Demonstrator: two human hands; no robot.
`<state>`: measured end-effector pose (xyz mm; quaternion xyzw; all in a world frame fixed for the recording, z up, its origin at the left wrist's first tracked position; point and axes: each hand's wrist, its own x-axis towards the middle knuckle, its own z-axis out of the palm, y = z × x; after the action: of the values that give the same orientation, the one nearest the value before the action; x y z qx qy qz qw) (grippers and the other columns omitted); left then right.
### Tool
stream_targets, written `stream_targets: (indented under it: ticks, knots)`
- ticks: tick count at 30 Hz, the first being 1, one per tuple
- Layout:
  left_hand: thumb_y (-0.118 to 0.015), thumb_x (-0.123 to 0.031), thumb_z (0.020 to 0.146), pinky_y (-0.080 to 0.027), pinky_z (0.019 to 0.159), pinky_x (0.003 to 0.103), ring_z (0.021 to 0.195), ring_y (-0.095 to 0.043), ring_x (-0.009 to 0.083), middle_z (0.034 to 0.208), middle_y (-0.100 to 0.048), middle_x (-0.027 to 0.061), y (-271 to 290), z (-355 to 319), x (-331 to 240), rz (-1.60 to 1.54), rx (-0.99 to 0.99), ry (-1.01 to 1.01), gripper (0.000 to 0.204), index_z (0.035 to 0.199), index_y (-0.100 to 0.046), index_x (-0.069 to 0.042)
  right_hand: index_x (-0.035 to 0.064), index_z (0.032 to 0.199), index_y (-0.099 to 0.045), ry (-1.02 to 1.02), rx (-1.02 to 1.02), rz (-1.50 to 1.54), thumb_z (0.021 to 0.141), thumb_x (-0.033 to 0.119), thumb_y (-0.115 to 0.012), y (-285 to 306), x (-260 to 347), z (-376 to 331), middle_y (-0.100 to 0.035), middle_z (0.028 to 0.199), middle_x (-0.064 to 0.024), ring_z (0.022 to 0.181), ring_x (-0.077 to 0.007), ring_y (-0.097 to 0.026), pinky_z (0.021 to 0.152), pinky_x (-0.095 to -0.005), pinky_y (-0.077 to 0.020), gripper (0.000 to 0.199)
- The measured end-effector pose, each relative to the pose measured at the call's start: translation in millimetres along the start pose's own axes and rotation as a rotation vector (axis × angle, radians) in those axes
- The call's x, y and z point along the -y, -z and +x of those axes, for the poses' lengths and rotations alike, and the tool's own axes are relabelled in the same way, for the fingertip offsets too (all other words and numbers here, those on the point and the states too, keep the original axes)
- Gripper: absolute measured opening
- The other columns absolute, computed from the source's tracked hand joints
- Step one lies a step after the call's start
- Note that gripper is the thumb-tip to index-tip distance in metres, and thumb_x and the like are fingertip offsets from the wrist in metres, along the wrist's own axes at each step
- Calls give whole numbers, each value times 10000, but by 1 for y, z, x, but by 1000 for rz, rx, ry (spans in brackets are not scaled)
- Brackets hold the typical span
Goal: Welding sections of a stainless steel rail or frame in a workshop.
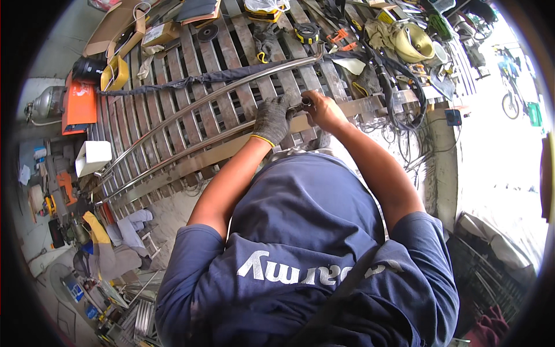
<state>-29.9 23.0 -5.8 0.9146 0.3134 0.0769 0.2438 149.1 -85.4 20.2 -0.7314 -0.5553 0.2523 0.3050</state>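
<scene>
One yellow bowl (pixel 413 56) beyond the right hand (pixel 328 113) holds a slim object (pixel 409 36).

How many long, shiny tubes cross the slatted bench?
2: farther tube, on the slats; nearer tube, its end at left hand and right hand. More may be hidden.

- We log a slatted metal bench (pixel 245 46) beneath the left hand (pixel 272 120) and right hand (pixel 328 111).
- Beyond both: bent metal tube (pixel 219 92), dark fabric strip (pixel 231 75).
- Farther out, left of the hands: cardboard box (pixel 162 34), black disc (pixel 207 33).
- Ahead of the right hand: tape measure (pixel 307 33), orange clamp (pixel 338 36).
</scene>
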Motion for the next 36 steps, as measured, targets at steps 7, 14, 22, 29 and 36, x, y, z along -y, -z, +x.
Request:
stream_targets:
  ticks: [7, 14, 22, 29, 36]
  knots:
    - [-725, -199, 953, -509, 1011, 565, 1186, -620, 449, 1297, -640, 232, -13, -12, -10, -165, -296, -287, 611, 1517, -520, -85, 58, 1381, -560, -49, -98, 72, 942, 63, -759, -11, -10, -12, -785, 1094, -201, 973, -388, -781, 840, -439, -603, 482]
    - [-701, -196, 938, -490, 1029, 554, 1223, -593, 407, 1372, -578, 196, -22, -25, -21, -55, -171, -268, 651, 1554, -496, -152, 58, 1388, -545, 11, -93, 149, 906, 0, -737, -9, -9, -16, -787, 1075, -171, 1004, -380, -770, 865, -450, -612, 522]
    - [-721, -276, 930, -495, 1026, 538, 1181, -620, 412, 1350, -630, 193, -12, -15, -31, 39, -268, -246, 627, 1503, -543, -96, 79, 1404, -579, 30, -93, 358, 924, 39, -762, -11, -33, 1, -793, 1179, -167, 1058, -342, -785, 909, -427, -630, 515]
    - [-844, -342, 851, -501, 1012, 538, 1166, -630, 418, 1324, -645, 190, -14, -35, -12, 82, -184, -234, 732, 1460, -541, -72, 177, 1549, -479, 26, -32, 394, 872, 104, -838, -25, -20, -11, -759, 1292, -99, 1141, -343, -739, 962, -446, -599, 769]
    - [-950, -470, 695, -478, 991, 511, 1150, -635, 372, 1280, -645, 132, -7, -21, -48, 108, -8, -182, 848, 1350, -575, -84, 206, 1585, -422, -56, 33, 433, 880, 128, -821, -7, -27, -19, -768, 1241, -87, 1133, -374, -735, 937, -469, -592, 813]
